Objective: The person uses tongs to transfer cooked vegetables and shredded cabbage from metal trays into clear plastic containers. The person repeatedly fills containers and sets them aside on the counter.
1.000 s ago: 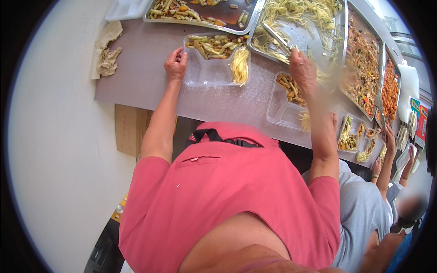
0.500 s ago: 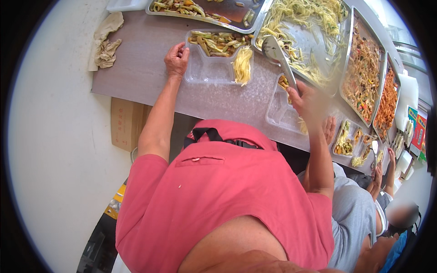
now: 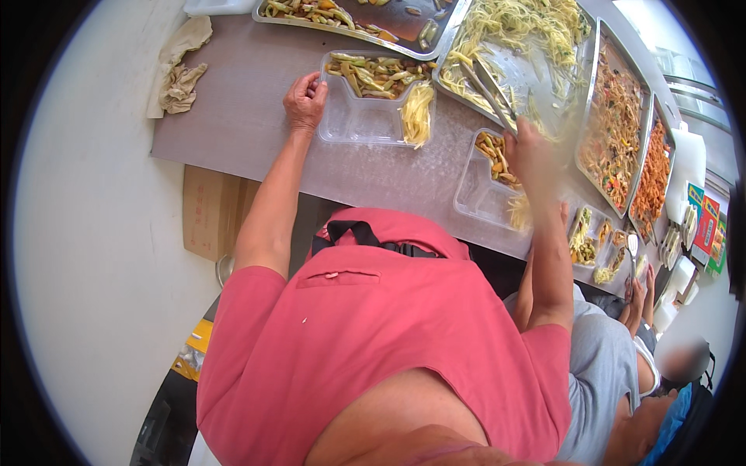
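My left hand (image 3: 305, 102) is closed at the left rim of a clear plastic meal tray (image 3: 342, 116), fingers curled on its edge. Green beans with orange pieces (image 3: 377, 76) fill the tray's far compartment, and pale yellow shreds (image 3: 416, 115) sit at its right; its near compartments look bare. My right hand (image 3: 530, 146) grips metal serving tongs (image 3: 493, 95), their tips down at the left side of a large steel pan (image 3: 536, 66) of yellow shreds. Below that hand lies a second clear meal tray (image 3: 475, 190) with beans and a few shreds.
A steel pan of beans (image 3: 365, 33) stands at the far edge. Further right are pans of mixed noodle-like food (image 3: 614, 128) and orange shreds (image 3: 654, 175). Co-workers' hands (image 3: 639, 299) handle filled trays (image 3: 590, 237) there. Crumpled brown paper (image 3: 180, 89) lies at the table's left end.
The tongs in my right hand have moved slightly up and right, farther into the yellow shreds, and turned. The second tray is less covered. My left hand keeps its place on the first tray.
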{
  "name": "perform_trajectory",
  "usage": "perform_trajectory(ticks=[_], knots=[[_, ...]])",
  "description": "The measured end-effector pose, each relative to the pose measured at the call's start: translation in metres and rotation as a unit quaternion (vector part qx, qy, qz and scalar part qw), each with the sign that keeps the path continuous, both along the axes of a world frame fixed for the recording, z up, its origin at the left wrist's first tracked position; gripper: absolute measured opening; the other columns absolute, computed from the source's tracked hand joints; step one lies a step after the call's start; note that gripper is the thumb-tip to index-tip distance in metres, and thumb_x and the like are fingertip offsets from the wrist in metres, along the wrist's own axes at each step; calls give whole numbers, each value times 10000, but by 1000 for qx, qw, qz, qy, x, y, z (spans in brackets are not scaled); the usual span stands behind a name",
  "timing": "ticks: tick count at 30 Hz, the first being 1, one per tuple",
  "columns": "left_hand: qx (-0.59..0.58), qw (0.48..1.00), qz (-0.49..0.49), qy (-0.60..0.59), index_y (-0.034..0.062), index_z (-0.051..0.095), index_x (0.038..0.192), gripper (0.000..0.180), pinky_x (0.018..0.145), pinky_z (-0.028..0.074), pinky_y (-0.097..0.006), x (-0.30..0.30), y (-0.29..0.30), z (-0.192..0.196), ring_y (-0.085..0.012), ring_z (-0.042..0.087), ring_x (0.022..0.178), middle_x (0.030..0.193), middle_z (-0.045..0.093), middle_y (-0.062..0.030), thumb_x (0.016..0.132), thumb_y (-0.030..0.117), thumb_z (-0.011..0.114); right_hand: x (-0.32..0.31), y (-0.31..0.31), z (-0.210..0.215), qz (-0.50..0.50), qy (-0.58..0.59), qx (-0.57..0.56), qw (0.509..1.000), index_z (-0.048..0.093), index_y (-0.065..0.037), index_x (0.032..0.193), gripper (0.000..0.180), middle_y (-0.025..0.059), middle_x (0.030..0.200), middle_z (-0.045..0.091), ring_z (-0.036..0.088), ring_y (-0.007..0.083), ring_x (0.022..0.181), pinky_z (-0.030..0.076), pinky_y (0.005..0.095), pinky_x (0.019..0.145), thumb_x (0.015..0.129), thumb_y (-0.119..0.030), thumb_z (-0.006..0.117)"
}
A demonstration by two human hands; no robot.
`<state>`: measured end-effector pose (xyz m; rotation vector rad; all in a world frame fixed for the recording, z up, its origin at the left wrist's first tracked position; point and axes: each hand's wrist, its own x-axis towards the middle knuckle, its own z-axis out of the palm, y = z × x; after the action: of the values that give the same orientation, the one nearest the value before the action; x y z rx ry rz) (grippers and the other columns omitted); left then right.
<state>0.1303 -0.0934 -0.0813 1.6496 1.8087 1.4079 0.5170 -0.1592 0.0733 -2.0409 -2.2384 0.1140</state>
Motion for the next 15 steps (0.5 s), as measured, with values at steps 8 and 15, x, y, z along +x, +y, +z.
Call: perform_trajectory(ticks=[8,15], knots=[[5,1000,-9,-13,54,680,904,181,524,466,-259,3,4,5,-112,524,537,697,598,-28,727,90,677,19,71,-25,62,-144,-16,988,558,-32,931,127,176,879,661,655,371,742,530,457,653,833,-109,532],[3,1000,-11,-14,50,678,914,184,531,473,-268,2,4,6,-122,536,548,701,600,-31,734,91,674,6,37,8,-30,68,-25,997,580,-9,819,195,209,706,615,619,385,677,475,442,621,818,-199,624]])
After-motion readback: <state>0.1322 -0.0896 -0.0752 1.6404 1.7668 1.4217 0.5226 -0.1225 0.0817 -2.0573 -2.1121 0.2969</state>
